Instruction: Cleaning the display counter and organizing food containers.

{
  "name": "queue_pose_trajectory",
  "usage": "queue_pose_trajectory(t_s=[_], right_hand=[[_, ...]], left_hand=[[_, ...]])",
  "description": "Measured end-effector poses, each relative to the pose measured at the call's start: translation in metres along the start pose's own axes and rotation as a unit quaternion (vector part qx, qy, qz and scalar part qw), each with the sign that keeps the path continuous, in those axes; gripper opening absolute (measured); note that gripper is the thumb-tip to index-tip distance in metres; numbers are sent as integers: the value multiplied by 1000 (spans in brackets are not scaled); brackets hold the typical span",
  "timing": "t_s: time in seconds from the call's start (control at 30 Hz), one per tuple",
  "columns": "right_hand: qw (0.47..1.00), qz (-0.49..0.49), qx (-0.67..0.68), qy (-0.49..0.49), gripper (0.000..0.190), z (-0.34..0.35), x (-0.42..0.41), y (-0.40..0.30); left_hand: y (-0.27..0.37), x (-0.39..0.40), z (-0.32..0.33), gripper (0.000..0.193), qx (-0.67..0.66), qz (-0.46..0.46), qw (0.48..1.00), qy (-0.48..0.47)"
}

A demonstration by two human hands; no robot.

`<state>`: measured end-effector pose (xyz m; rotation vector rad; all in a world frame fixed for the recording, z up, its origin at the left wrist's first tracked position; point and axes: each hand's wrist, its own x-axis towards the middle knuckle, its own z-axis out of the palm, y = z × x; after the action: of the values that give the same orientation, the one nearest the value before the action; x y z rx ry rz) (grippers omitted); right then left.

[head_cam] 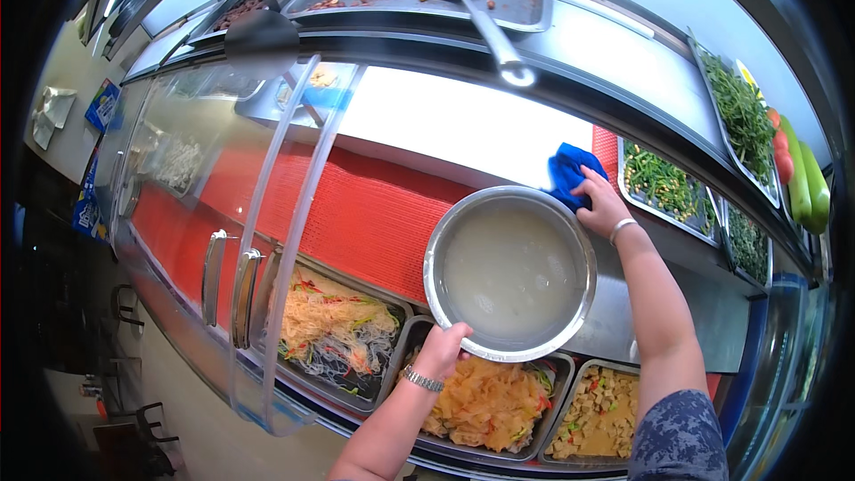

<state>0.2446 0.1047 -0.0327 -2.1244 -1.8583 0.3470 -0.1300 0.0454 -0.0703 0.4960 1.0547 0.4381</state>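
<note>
My left hand grips the near rim of a round stainless steel basin that holds cloudy water. At the basin's far right edge, my right hand has its fingers on a bunched blue cloth. The cloth rests against the front of the bright white shelf. Below the basin are metal trays: one of glass noodles with shredded vegetables, one of pale orange, sheet-like food and one of diced tofu-like cubes in sauce. The basin partly covers the middle tray.
A red textured mat lines the case. Clear sliding doors with metal handles stand at left. Overhead, a slotted skimmer overhangs a tray of nuts. Trays of greens and whole vegetables sit at right.
</note>
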Motion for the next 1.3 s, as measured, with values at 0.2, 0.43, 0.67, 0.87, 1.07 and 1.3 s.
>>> queue_pose_trajectory(t_s=[0.2,0.43,0.67,0.87,1.07,1.3], right_hand=[[993,-52,-41,98,57,19,-19,-16],[970,-185,-81,133,49,61,86,-97],[975,-153,-127,97,44,128,232,-242],[966,-227,-103,65,60,122,226,-224],[941,-273,-75,188,43,97,137,-134],[983,-79,19,166,30,34,-37,-39]], left_hand=[[21,-42,-31,19,-20,21,999,20],[31,-105,-94,21,-70,17,993,96],[27,-145,-143,18,-83,48,975,203],[43,-151,-122,10,-107,25,938,329],[34,-156,-133,18,-88,78,953,280],[32,-143,-99,11,-61,78,970,222]])
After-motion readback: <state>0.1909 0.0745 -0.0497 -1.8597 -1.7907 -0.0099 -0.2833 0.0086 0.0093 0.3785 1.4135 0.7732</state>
